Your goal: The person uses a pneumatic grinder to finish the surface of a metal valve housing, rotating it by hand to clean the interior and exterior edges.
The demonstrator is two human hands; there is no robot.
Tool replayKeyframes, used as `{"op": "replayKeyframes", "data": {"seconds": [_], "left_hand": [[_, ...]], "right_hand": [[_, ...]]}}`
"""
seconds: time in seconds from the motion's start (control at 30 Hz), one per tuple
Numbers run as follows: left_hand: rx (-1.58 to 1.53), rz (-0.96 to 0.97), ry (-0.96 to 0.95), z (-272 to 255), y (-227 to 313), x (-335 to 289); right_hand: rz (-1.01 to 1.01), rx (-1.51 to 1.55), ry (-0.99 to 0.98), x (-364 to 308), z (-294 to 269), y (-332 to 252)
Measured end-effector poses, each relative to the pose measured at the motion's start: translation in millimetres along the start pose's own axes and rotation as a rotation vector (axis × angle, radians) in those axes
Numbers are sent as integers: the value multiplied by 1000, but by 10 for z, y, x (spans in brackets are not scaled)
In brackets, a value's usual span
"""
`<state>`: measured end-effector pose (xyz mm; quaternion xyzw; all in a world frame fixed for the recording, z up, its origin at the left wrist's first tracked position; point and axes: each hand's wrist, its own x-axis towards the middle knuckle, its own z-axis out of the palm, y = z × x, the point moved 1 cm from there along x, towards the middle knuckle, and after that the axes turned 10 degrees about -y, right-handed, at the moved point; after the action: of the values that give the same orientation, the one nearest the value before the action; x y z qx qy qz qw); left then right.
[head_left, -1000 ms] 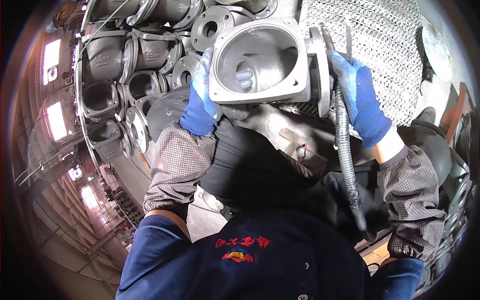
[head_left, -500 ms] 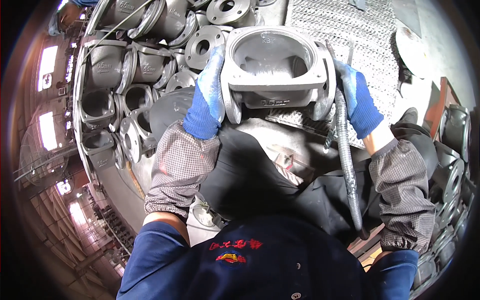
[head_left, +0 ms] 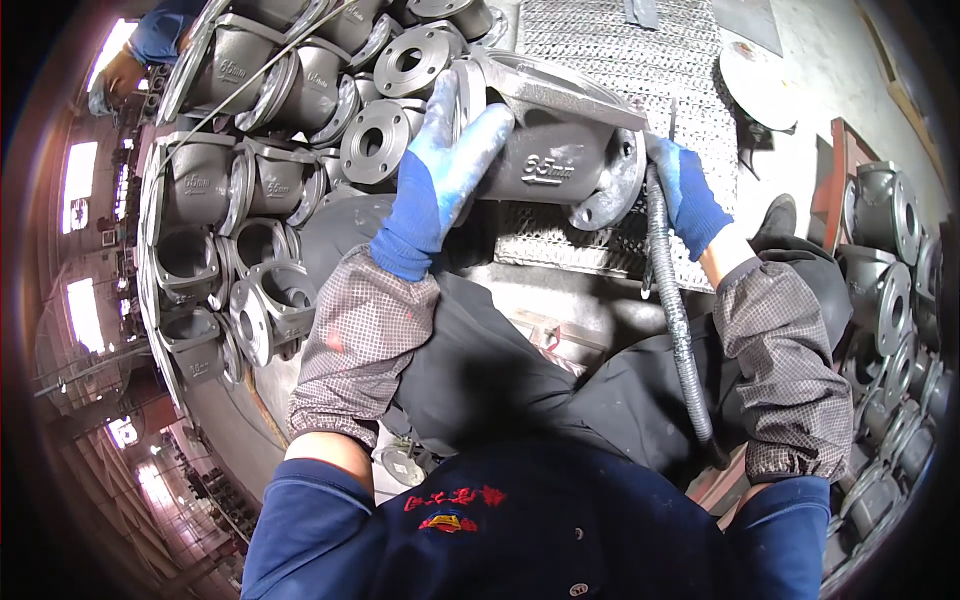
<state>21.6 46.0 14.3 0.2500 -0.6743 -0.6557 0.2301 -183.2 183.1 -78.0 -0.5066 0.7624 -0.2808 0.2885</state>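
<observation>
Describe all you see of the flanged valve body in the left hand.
The flanged valve body looks like gray cast metal: squarish top rim, round flanges at both ends, raised markings on the near wall. Bolt holes show in the right flange. It tilts over the textured surface, opening turned away. The left hand grips the left flange; the right hand is beside the right one, contact unclear.

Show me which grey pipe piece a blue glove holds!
The pipe piece gripped at its flange by the left hand; the others sit in groups left and right.

Navy shirt (head_left: 520,535) — grey checked oversleeves (head_left: 362,345) — blue gloves (head_left: 424,195).
</observation>
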Motion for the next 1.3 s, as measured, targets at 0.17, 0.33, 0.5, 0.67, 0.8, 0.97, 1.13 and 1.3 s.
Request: {"op": "replayKeyframes", "data": {"seconds": [0.17, 0.33, 0.5, 0.67, 0.8, 0.97, 1.13, 1.3], "left_hand": [[343, 132, -65, -219, -173, 186], [334, 282, -25, -252, -272, 251], [542, 365, 67, -333, -345, 279], [287, 47, 96, -446, -332, 255], [-273, -147, 217, -281, -153, 245], [533, 180, 79, -469, -304, 147], [967, 383, 5, -505, -207, 48], [816, 305, 34, -452, -175, 34]], "right_hand": [[92, 94, -98, 27, 182, 90], [239, 289, -114, 78, 48, -152], [265, 697, 88, 161, 164, -69], [549, 983, 121, 258, 72, -284], [412, 1004, 93, 329, 47, -314], [342, 1023, 163, 402, 67, -343], [338, 942, 133, 383, -56, -418], [331, 879, 147, 410, -84, -404]]}}
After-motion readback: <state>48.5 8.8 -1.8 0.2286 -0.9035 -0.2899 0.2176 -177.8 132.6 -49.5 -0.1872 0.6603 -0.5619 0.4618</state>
